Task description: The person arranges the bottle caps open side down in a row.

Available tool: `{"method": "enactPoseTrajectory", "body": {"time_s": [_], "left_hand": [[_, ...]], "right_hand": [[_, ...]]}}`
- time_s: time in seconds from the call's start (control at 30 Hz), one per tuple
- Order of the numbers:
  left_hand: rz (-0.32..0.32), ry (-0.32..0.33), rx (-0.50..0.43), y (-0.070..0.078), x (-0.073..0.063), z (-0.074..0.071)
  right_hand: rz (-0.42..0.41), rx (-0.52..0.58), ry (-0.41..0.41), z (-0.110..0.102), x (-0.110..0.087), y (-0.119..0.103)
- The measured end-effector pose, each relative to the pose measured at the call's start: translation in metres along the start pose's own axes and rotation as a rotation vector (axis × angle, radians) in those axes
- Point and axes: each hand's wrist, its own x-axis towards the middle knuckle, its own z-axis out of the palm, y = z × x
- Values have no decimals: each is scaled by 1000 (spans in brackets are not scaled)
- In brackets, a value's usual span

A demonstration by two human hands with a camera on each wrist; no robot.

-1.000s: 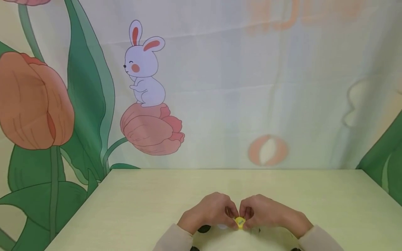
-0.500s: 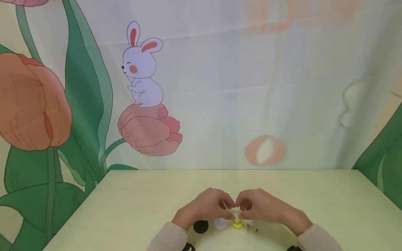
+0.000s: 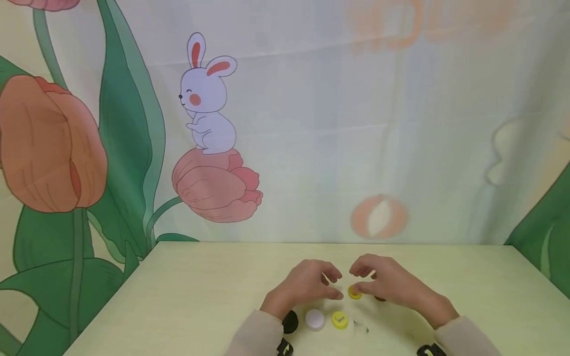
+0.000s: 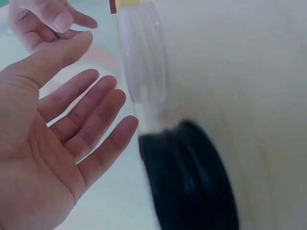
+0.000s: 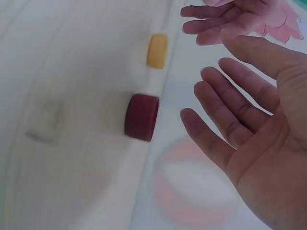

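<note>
In the head view my left hand (image 3: 305,283) hovers over the table with relaxed fingers, holding nothing. Below it stand a black bottle cap (image 3: 290,322), a white bottle cap (image 3: 314,320) and a yellow bottle cap (image 3: 340,320) with dark print on top. My right hand (image 3: 394,283) is also loosely spread, its thumb partly covering a second yellow cap (image 3: 355,292). A dark red cap (image 5: 142,117) stands beside that yellow cap in the right wrist view; from the head it is mostly hidden by the right hand. Both caps sit apart from the right fingers (image 5: 211,96).
Dark marks (image 3: 361,326) show on the pale tabletop (image 3: 200,296) right of the printed cap. A printed curtain (image 3: 303,123) hangs behind the table's far edge. Black straps (image 3: 431,350) are partly visible at the bottom, near the sleeves.
Both hands had their fingertips at the printed yellow cap, then let go of it. They have since drawn apart and moved farther over the table, the right hand toward the second yellow cap.
</note>
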Motion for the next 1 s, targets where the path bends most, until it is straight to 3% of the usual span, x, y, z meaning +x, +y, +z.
{"method": "enactPoseTrajectory", "body": {"time_s": [0.4,0.73,1.0], "left_hand": [[8,19,-53,8,20,7],[-22,13,-50,5,15,14],[-14,-4,-15,7,19,18]], "right_hand": [[56,86,-27,1,-1,14],[58,60,-46,7,2,23],[77,52,-56,6,0,23]]}}
